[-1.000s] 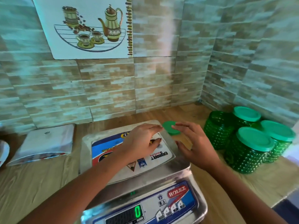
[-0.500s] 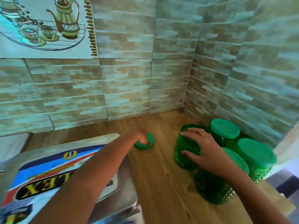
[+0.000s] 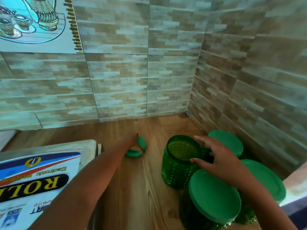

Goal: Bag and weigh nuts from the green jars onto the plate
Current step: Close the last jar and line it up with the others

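Observation:
An open green studded jar (image 3: 176, 170) stands on the wooden counter (image 3: 146, 188), and I cannot see what is inside it. My right hand (image 3: 221, 161) holds it from the right, thumb on the near rim and fingers by the far rim. Three more green jars stand around it with green lids on: one in front (image 3: 214, 195), one behind (image 3: 227, 143) and one at the right (image 3: 267, 180). My left hand (image 3: 129, 143) reaches past the scale and grips a loose green lid (image 3: 141, 146) down at the counter. No plate or bag is in view.
A steel electronic scale (image 3: 49, 148) with a printed sticker fills the lower left. Tiled walls meet in a corner (image 3: 187, 112) just behind the jars. The counter's right edge (image 3: 295, 198) runs close beside the right-hand jar.
My view has swung right and closer. My left hand carried the lid from above the scale to the counter behind it. My right hand went to the open jar and stays there.

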Tool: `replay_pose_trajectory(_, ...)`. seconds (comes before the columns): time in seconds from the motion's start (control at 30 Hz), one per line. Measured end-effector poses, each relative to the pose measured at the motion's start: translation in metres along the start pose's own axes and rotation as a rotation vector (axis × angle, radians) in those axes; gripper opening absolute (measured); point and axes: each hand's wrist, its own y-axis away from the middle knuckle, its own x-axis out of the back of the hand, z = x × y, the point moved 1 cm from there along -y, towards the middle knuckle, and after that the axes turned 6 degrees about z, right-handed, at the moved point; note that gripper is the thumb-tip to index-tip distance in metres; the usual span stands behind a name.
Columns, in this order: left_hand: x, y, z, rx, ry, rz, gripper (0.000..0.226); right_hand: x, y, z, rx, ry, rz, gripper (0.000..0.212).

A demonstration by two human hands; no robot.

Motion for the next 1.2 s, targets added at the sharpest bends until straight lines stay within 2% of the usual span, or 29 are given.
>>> replay_pose_trajectory(0.17,0.058,0.040,0.035,-0.196,0.521,0.052,0.078,-0.004,-0.006,0.009,-0.089,-0.068,-0.091,0.087)
replay_pose_trajectory(0.23,0.081,0.070,0.059,-0.331,0.601,0.039,0.080,-0.006,-0.006,0.012,-0.116,-0.089,-0.115,0.094)
replay_pose_trajectory(0.33,0.090,0.111,0.091,-0.515,0.449,-0.025,0.087,-0.007,-0.003,0.015,-0.149,-0.112,-0.134,0.104)
replay_pose_trajectory(0.4,0.079,0.124,0.105,-0.561,0.320,-0.053,0.090,-0.006,-0.002,0.019,-0.176,-0.129,-0.121,0.110)
replay_pose_trajectory(0.53,0.061,0.134,0.121,-0.636,0.081,0.088,0.088,0.001,-0.002,0.024,-0.174,-0.116,-0.135,0.113)
replay_pose_trajectory(0.63,0.052,0.132,0.120,-0.644,0.026,0.142,0.084,0.006,-0.002,0.021,-0.132,-0.090,-0.164,0.103)
replay_pose_trajectory(0.73,0.042,0.132,0.108,-0.660,0.065,0.094,0.089,0.010,-0.006,0.014,-0.027,-0.017,-0.170,0.087)
replay_pose_trajectory(0.8,0.036,0.137,0.095,-0.616,0.207,0.087,0.102,0.013,-0.010,0.009,0.027,0.010,-0.181,0.085)
replay_pose_trajectory(0.93,0.008,0.146,0.076,-0.429,0.512,0.231,0.125,0.011,-0.022,-0.003,0.088,0.007,-0.220,0.089)
replay_pose_trajectory(1.03,-0.017,0.143,0.077,-0.347,0.665,0.262,0.136,0.003,-0.035,-0.018,0.155,0.063,-0.316,0.093)
replay_pose_trajectory(1.1,-0.029,0.140,0.081,-0.332,0.826,0.238,0.133,-0.003,-0.046,-0.027,0.175,0.136,-0.401,0.097)
replay_pose_trajectory(1.2,-0.046,0.136,0.088,-0.364,1.024,0.241,0.117,-0.009,-0.063,-0.032,0.186,0.282,-0.494,0.103)
